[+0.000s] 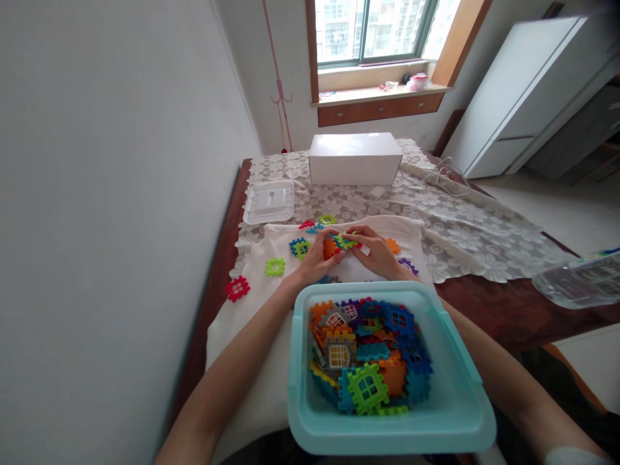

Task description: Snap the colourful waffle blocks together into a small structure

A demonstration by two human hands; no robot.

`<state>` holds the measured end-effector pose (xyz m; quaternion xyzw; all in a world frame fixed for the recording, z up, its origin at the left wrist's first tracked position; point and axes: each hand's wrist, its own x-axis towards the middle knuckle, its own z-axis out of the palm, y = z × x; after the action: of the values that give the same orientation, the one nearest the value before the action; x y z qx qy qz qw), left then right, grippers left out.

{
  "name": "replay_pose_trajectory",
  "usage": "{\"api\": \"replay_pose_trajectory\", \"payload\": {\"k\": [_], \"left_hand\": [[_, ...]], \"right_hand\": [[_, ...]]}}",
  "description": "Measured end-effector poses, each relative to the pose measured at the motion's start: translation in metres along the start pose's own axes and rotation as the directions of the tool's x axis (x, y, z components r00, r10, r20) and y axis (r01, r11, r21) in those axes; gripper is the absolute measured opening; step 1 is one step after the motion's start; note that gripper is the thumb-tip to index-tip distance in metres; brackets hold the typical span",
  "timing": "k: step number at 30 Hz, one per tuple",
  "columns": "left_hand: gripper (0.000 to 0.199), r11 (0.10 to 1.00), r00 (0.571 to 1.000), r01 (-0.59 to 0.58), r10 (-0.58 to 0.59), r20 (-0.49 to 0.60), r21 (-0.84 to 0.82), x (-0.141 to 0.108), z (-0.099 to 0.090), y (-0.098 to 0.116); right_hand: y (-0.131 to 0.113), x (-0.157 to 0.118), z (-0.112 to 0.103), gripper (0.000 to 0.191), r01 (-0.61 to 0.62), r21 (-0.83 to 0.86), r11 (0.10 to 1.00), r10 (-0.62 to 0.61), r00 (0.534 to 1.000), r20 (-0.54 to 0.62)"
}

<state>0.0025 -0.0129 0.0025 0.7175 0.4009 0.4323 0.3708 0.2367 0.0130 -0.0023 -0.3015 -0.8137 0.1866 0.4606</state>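
Over the white cloth (252,323), both of my hands grip a small cluster of joined plastic building tiles (344,241), orange on the left and lime green toward the right. My left hand (317,259) is closed on its orange side, thumb along the front. My right hand (375,253) pinches the green side from above and the right. Part of the cluster is hidden by my fingers. Around my hands lie loose tiles: a blue and green one (300,248), a lime square frame (275,267), a red window tile (237,289), an orange piece (392,245) and a purple piece (408,265).
A teal tub (387,442) of mixed tiles stands close in front of me, between my forearms. Farther back are a clear plastic lid (269,201) and a white box (356,159). A transparent container (578,281) sits at the right; a wall (111,194) borders the left.
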Motion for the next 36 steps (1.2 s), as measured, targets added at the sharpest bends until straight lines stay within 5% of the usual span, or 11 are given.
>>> {"api": "replay_pose_trajectory", "payload": {"k": [16,23,27,32,36], "left_hand": [[0.052,0.998,0.998,-0.05,0.049,0.037,0.041,-0.001,0.0,-0.006],[0.052,0.994,0.999,-0.03,0.033,0.023,-0.104,-0.001,-0.002,0.002],[0.048,0.998,0.999,-0.03,0.031,0.029,-0.054,-0.001,-0.009,0.007],[0.054,0.992,0.996,0.062,-0.055,0.065,-0.108,0.002,-0.014,0.009],[0.056,0.978,0.995,0.094,-0.088,0.038,-0.188,0.005,-0.011,0.005]], "right_hand": [[-0.005,0.0,0.006,0.026,-0.111,0.124,0.986,0.119,0.991,-0.057],[0.001,0.001,0.007,0.026,-0.262,0.236,0.936,0.311,0.929,-0.2],[0.008,-0.002,0.009,0.029,-0.314,0.28,0.907,0.376,0.904,-0.206],[0.011,-0.002,0.002,0.029,-0.227,0.058,0.972,0.235,0.947,-0.218],[0.006,0.001,-0.001,0.023,-0.174,0.001,0.985,0.174,0.984,-0.042]]}}
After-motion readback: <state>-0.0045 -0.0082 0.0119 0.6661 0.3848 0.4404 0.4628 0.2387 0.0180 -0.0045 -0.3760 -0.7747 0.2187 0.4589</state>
